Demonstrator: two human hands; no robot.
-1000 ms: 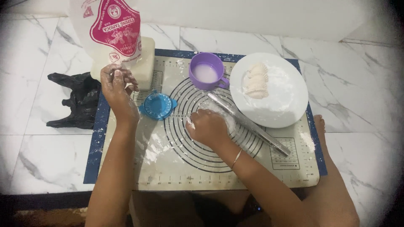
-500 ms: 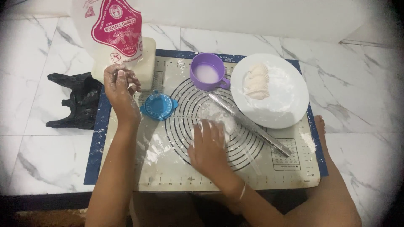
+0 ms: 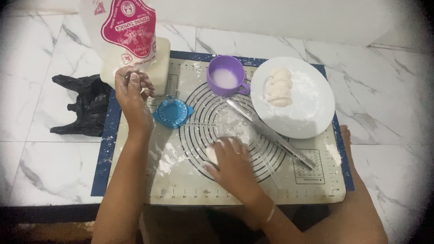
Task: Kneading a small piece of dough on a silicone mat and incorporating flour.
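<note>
White marble floor tiles [image 3: 54, 167], pale wall [image 3: 280, 18]

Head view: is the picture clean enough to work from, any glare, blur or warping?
Head view: dark vignette at the corners, and the mat's straight edges bow slightly from lens distortion; light is soft and even, shadows faint; the white plate is bright but not blown out; the right hand looks slightly soft, the left hand sharper.

Dough and flour bag on the mat

A pale lump of dough [image 3: 212, 153] lies on the floury mat's ringed middle, mostly covered. The flour bag [image 3: 129, 40], clear with a red label, stands upright at the mat's far left corner.
</note>
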